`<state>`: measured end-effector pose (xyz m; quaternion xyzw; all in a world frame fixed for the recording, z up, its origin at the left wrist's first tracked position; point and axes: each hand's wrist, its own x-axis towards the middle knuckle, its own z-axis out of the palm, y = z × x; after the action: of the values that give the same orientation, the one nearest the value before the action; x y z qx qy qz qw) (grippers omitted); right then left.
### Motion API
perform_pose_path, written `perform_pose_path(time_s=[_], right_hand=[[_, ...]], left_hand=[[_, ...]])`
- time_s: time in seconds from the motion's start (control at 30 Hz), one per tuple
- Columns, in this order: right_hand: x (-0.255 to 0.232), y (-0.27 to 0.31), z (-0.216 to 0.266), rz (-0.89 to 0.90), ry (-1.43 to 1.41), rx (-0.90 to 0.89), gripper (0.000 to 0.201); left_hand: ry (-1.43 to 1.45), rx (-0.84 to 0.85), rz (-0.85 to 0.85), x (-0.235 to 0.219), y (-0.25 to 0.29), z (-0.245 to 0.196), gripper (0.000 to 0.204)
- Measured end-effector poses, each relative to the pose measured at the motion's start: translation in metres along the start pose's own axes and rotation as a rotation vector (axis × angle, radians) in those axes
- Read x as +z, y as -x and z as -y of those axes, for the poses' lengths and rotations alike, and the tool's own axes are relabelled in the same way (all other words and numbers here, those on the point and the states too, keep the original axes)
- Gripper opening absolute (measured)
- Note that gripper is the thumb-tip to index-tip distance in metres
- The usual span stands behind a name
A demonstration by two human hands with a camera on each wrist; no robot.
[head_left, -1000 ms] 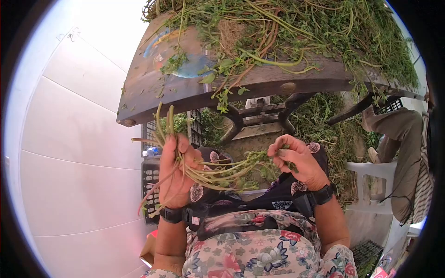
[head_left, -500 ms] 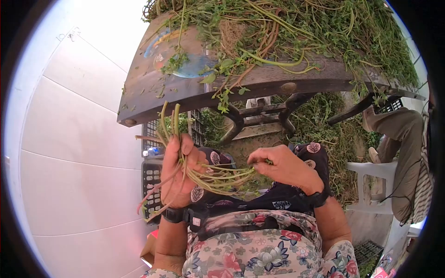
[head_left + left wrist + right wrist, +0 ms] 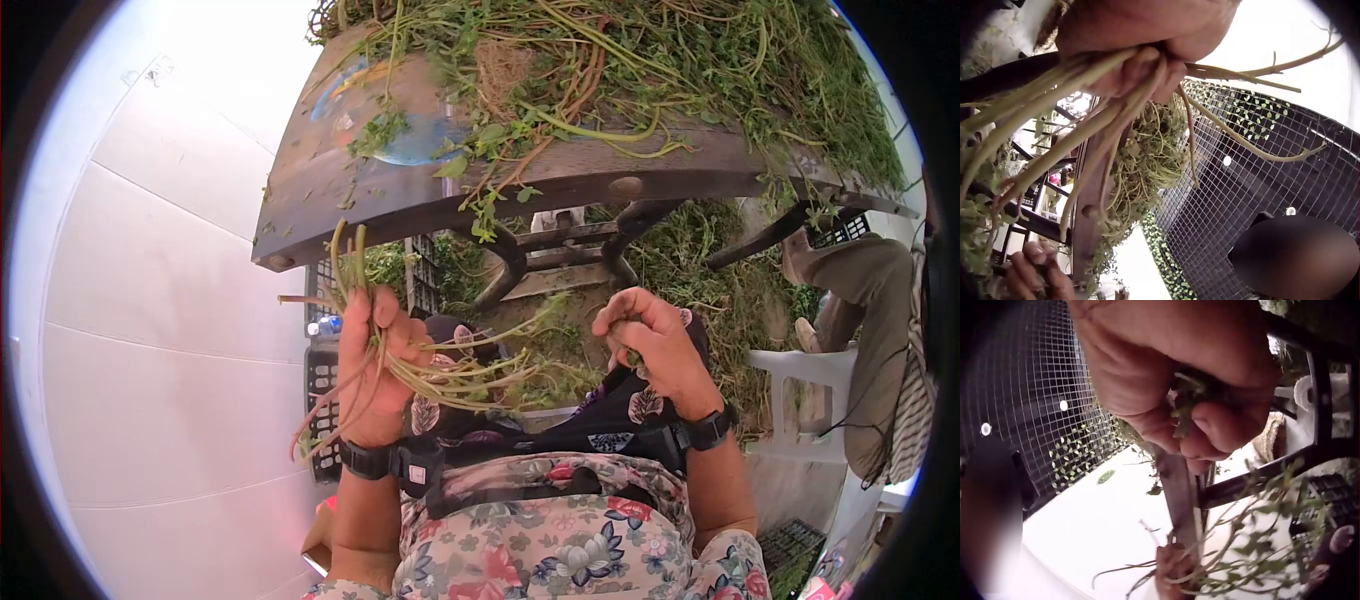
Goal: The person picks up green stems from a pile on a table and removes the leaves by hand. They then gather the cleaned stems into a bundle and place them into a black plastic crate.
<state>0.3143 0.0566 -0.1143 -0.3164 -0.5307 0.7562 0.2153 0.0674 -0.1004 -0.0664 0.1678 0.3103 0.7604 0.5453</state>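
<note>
My left hand (image 3: 372,385) grips a bunch of long green stems (image 3: 455,385) at about the middle. Their cut ends point up towards the table edge, and their thin leafy ends spread right over my lap. A few reddish stems hang down past the wrist. In the left wrist view the stems (image 3: 1054,144) fan out beneath the curled fingers. My right hand (image 3: 660,345) is apart from the bunch, on its right. Small green leaf bits (image 3: 1182,415) show between its curled fingers and thumb in the right wrist view.
A dark wooden table (image 3: 345,190) stands ahead, with a large heap of greens (image 3: 700,70) on it. Black crates (image 3: 325,385) are at the left. More greens (image 3: 690,260) lie on the floor. A white plastic stool (image 3: 800,390) and a seated person's leg (image 3: 860,300) are at the right.
My right hand went left to the leafy ends of the stems, then drew back to the right, away from them. The left hand kept its grip and shifted slightly left.
</note>
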Motion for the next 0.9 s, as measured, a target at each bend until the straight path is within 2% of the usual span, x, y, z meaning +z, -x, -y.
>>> perform_pose_path(time_s=[0.03, 0.1, 0.13, 0.23, 0.27, 0.37, 0.47, 0.57, 0.77, 0.87, 0.9], right_hand=[[0.002, 0.005, 0.006, 0.068, -0.057, 0.021, 0.011], [0.007, 0.013, 0.015, 0.216, -0.171, 0.064, 0.01], [0.013, 0.017, 0.019, 0.228, -0.13, 0.083, 0.013], [0.023, 0.017, 0.021, 0.21, 0.253, 0.131, 0.014], [0.026, 0.016, 0.017, 0.196, 0.319, 0.109, 0.021], [0.026, 0.009, -0.011, 0.129, 0.485, -0.022, 0.027], [0.034, 0.009, -0.011, 0.116, 0.531, -0.157, 0.03], [0.04, 0.005, -0.007, 0.166, 0.561, -0.076, 0.03], [0.043, 0.006, -0.004, 0.087, 0.56, -0.13, 0.02], [0.036, -0.003, -0.021, -0.018, 0.601, -0.208, 0.018], [0.034, -0.007, -0.027, -0.037, 0.687, -0.315, 0.018]], left_hand=[[0.017, 0.006, 0.061, -0.002, -0.001, 0.001, 0.031], [0.011, 0.015, 0.031, -0.002, -0.001, 0.004, 0.03], [0.005, 0.021, 0.015, -0.001, 0.0, 0.004, 0.03], [0.031, 0.042, -0.033, 0.0, 0.001, 0.004, 0.028], [0.031, 0.045, -0.069, 0.003, 0.001, 0.005, 0.029], [0.019, 0.05, -0.153, 0.012, 0.001, 0.005, 0.032], [0.01, 0.039, -0.187, 0.016, 0.0, 0.008, 0.032], [0.048, 0.019, -0.219, 0.023, 0.0, 0.011, 0.032], [0.04, 0.022, -0.232, 0.022, 0.001, 0.009, 0.031], [-0.023, 0.029, -0.275, 0.03, 0.002, 0.017, 0.03], [-0.051, 0.028, -0.263, 0.031, 0.002, 0.023, 0.029]])
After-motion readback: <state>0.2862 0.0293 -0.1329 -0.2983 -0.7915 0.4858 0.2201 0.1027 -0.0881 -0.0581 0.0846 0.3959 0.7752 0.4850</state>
